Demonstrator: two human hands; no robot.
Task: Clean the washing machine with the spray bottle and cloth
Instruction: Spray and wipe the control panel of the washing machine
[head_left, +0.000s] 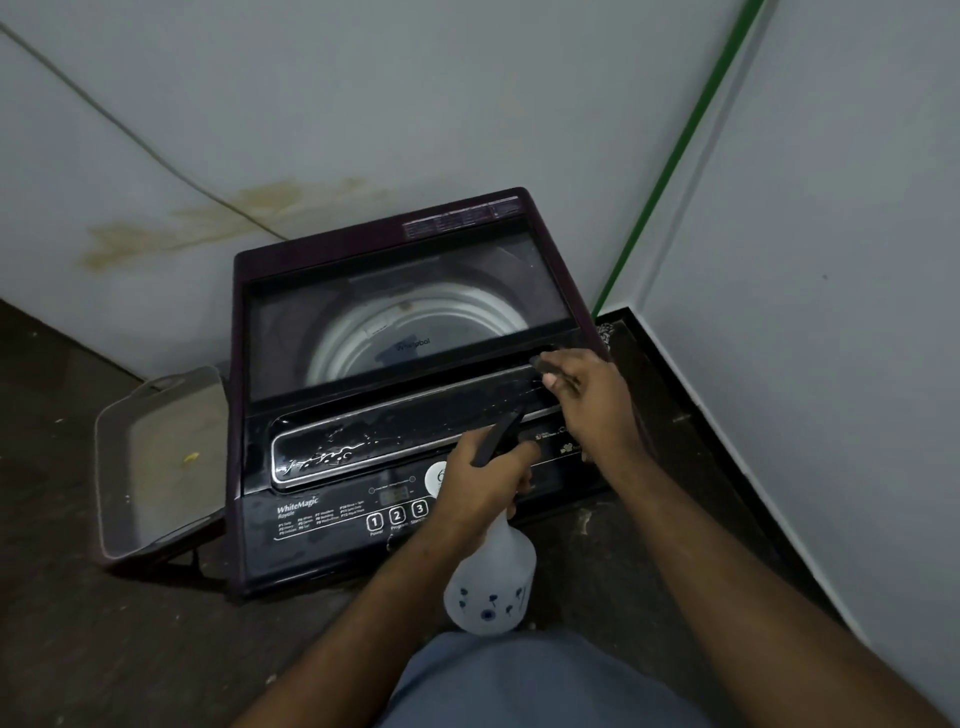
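A person's left hand (480, 480) grips the neck of a translucent spray bottle (491, 577) over the near edge of a dark top-loading washing machine (363, 364) standing in a wall corner. The right hand (584, 392) pinches a small dark cloth (545, 365) against the wet panel below the glass lid (405, 312). A grey tray (156, 457) sits left.

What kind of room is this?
Probably a home laundry corner: a top-loading washer stands against stained walls, with a grey tub beside it on the bare floor.
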